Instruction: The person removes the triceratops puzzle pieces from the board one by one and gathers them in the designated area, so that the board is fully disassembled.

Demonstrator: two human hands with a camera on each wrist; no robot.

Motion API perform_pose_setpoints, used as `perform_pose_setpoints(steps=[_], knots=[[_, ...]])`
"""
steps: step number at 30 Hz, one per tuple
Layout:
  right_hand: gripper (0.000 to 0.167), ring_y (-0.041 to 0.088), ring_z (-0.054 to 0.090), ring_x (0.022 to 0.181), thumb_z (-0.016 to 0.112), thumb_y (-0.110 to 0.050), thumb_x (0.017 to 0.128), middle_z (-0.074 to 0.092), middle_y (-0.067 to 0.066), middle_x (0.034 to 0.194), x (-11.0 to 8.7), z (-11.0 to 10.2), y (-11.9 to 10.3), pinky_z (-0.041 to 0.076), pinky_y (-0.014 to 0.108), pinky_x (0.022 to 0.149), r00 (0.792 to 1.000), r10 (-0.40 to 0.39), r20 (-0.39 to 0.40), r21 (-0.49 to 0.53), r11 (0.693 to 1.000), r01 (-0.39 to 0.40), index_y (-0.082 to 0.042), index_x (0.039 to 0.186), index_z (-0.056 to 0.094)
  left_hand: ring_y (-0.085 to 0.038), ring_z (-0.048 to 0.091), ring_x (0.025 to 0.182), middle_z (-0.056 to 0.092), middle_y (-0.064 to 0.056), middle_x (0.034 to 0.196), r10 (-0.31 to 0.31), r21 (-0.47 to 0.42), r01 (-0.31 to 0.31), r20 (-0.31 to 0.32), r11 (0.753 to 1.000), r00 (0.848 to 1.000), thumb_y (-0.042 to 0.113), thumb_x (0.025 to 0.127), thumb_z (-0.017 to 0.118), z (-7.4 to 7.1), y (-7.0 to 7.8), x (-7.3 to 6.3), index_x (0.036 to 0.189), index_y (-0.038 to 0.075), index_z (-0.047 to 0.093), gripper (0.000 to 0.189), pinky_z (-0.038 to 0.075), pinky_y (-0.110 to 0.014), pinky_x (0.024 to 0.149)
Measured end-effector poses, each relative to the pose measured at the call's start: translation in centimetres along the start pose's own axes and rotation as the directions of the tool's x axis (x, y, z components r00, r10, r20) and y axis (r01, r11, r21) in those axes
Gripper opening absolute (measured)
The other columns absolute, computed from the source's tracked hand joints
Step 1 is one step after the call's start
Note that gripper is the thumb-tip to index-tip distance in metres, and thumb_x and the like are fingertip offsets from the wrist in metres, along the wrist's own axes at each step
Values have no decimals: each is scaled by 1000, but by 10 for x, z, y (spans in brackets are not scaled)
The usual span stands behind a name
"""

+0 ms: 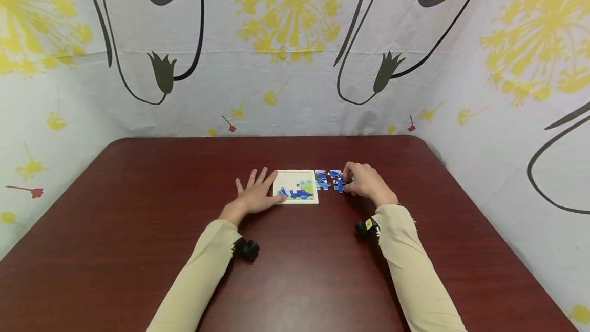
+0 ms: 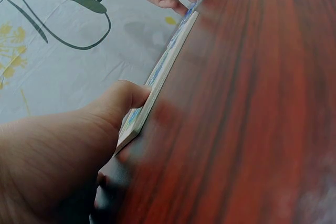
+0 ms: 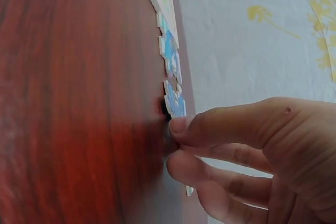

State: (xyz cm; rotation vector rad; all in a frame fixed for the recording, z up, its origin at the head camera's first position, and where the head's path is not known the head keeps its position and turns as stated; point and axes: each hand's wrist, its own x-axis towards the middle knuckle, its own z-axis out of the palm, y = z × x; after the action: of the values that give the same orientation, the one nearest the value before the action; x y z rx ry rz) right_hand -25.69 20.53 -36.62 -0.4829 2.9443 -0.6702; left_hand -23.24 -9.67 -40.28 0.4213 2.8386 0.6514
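Observation:
A white-framed puzzle board [image 1: 295,171] lies on the table, partly filled with blue and green dinosaur-like pieces along its lower part. My left hand [image 1: 253,196] rests at its left side with fingers spread on the table. The left thumb [image 2: 134,95] presses on the board's near rim. To the right of the board lie several loose blue jigsaw pieces [image 1: 321,180]. At their right end, my right hand [image 1: 367,182] has thumb and fingers bent together at a jigsaw piece [image 3: 176,103]. The fingers largely hide what they pinch in the right wrist view.
The dark red-brown wooden table [image 1: 295,270] spreads around both arms, with rounded far corners. A white cloth with yellow and grey flower prints [image 1: 295,101] hangs behind it and at the sides. A black wrist camera [image 1: 246,249] sits by the left cuff.

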Motion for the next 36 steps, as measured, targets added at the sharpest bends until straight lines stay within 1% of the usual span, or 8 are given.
perform_pose_setpoints(steps=[7,13,16,19,25,29,34,36], knots=[[19,13,56,54,73,-9,79,57,3,70,1,-1,-2,45,36,64,999,-37,-27,-72,997,35,-6,90,57,-33,-9,139,0,-10,155,-13,6,13,-5,1000,1000,58,88,49,-2,1,1,152,21,11,82,-12,-66,98],[21,20,53,68,75,-12,78,60,6,84,3,-1,0,45,38,67,997,-53,-51,-110,993,47,-7,91,59,-33,-8,139,1,-10,155,-2,4,2,-14,1000,1000,58,88,49,-3,3,2,152,21,12,82,-11,-66,98],[21,23,52,72,75,-13,78,60,7,88,3,-2,1,44,39,69,997,-58,-53,-115,992,52,-7,90,60,-33,-8,139,1,-10,155,2,4,-2,-13,1000,1000,58,88,49,-3,4,3,152,21,12,82,-11,-66,98],[22,23,52,71,75,-13,77,60,9,88,2,-3,3,44,39,68,997,-63,-50,-95,994,58,-5,90,59,-33,-8,139,1,-10,155,-1,11,1,-10,1000,1000,58,88,49,-4,5,4,152,22,11,82,-11,-66,98],[23,22,52,68,76,-13,76,62,11,90,2,-4,4,42,38,66,997,-36,-62,-64,997,32,-5,90,59,-33,-8,139,1,-10,155,4,18,-4,-9,1000,1000,58,88,49,-5,8,5,152,21,11,82,-11,-66,98],[23,20,53,64,76,-12,76,62,9,87,2,-4,4,42,37,64,997,-34,-72,-55,998,30,-6,90,59,-34,-8,139,2,-11,155,14,9,-14,-20,1000,1000,56,89,51,-5,9,4,151,20,13,82,-11,-67,98],[22,13,57,58,73,-13,79,62,7,85,0,0,6,46,35,65,999,-34,-30,28,999,35,-4,93,58,-35,-8,139,1,-11,155,0,9,0,-3,1000,1000,56,89,51,-2,5,1,152,19,12,82,-11,-67,98],[21,13,58,57,72,-13,81,62,7,86,-1,-1,5,48,34,64,999,-31,-30,63,997,33,-3,94,58,-34,-9,139,0,-11,155,-5,15,5,0,1000,1000,57,89,50,-1,3,0,152,20,11,83,-11,-67,98]])
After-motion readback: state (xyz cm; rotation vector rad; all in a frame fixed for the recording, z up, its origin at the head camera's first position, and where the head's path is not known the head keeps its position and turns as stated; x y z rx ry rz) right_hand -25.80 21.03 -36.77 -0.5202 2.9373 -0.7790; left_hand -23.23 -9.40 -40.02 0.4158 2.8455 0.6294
